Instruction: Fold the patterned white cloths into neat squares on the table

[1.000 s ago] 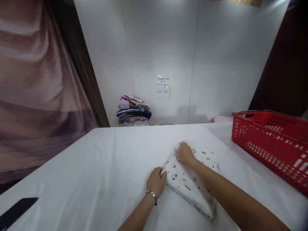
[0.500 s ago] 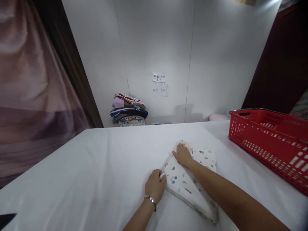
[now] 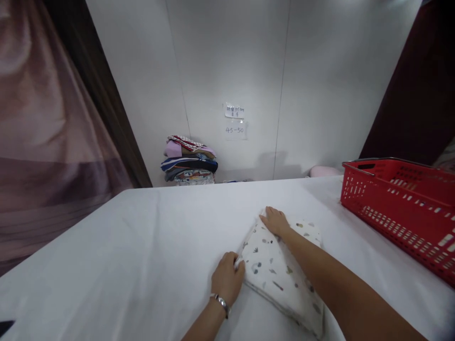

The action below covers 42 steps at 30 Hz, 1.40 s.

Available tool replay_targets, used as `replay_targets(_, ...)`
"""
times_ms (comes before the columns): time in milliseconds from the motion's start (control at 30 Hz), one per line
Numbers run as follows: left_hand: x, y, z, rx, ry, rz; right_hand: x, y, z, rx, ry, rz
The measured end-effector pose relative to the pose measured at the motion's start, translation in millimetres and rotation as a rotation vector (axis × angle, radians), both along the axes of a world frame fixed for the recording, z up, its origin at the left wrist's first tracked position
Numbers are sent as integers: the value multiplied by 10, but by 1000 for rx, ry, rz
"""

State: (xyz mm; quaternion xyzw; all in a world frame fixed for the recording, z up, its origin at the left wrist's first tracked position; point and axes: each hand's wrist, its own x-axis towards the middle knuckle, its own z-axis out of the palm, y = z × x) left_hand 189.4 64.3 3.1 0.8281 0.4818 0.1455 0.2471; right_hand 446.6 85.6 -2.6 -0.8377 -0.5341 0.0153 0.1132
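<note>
A folded white cloth (image 3: 265,265) with small printed motifs lies aslant on the white-covered table, its layered edges toward me. My left hand (image 3: 228,277), with a silver bracelet at the wrist, is closed on the cloth's left corner, thumb on the upper side and fingers around the edge. At the far corner, my right hand (image 3: 277,221) rests palm down on the cloth, thumb apart from the fingers. The right forearm crosses over the cloth and hides part of its right side.
A red perforated plastic basket (image 3: 398,208) stands at the table's right. Beyond the far edge is a stack of folded fabrics (image 3: 190,161) by the white wall, with handwritten paper signs (image 3: 234,121) above. A pink curtain (image 3: 53,142) hangs at left.
My right hand has slid slightly farther out to the cloth's far corner. My left hand keeps its hold on the left corner. The view has shifted a little.
</note>
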Motion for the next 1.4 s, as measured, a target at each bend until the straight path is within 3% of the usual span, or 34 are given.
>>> replay_targets(133,2,-4,3,-4,1,9,-13,26,127,-104,44,-32)
replay_targets(233,5,-10,19,4,20,7,-170,24,205,-107,51,-54)
replay_targets(433,5,-1,-9,45,48,-18,-723,-118,68,-69,77,226)
replay_targets(600,1,14,-32,54,18,-18,-823,-158,77,-54,87,257)
replay_targets(767,-4,23,-19,46,-15,-28,-692,-260,267,-74,207,228)
replay_targets(900,-1,45,-22,48,-19,-46,-362,-568,339,-47,123,113)
replay_targets(1033,4,65,-34,49,-30,-46,105,-904,232,-82,3,-75)
replay_targets(1133,8,71,-40,40,-31,-44,333,-1025,68,-112,-19,-136)
replay_targets(1233,13,64,-39,38,-33,-41,392,-1028,-32,-89,-25,-132)
replay_targets(1400,-4,74,-11,11,-40,-30,447,-1060,18,29,83,-128)
